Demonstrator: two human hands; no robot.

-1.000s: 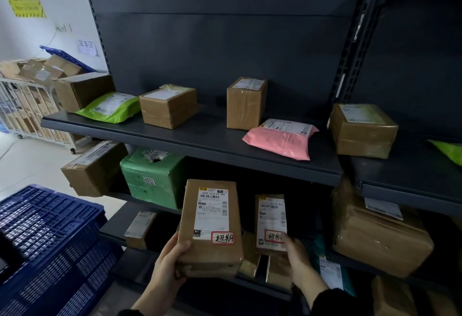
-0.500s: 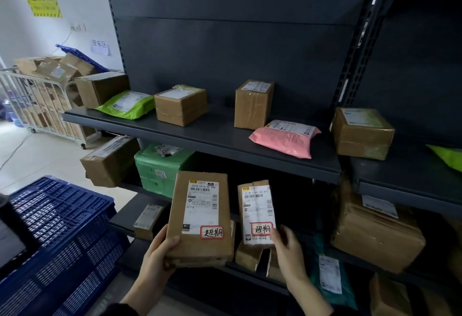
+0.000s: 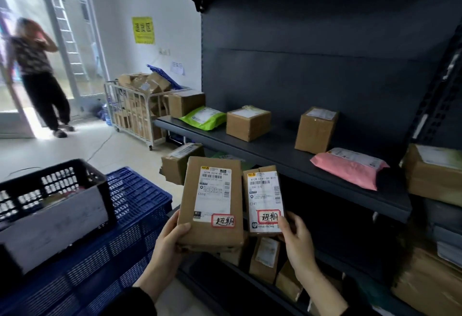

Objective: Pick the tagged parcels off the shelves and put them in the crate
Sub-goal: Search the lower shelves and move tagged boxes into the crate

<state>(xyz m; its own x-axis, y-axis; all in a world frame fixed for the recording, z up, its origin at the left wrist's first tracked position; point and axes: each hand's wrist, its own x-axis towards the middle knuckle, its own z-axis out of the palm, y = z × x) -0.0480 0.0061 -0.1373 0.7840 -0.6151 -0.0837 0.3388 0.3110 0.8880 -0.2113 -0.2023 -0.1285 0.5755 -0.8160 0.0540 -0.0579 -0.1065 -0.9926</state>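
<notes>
A larger tagged parcel is gripped at its lower edge by the left hand. A smaller tagged parcel, just beside it, is pinched by the right hand. A black crate is seen left of the hands, atop blue crates. Shelves are seen behind.
</notes>
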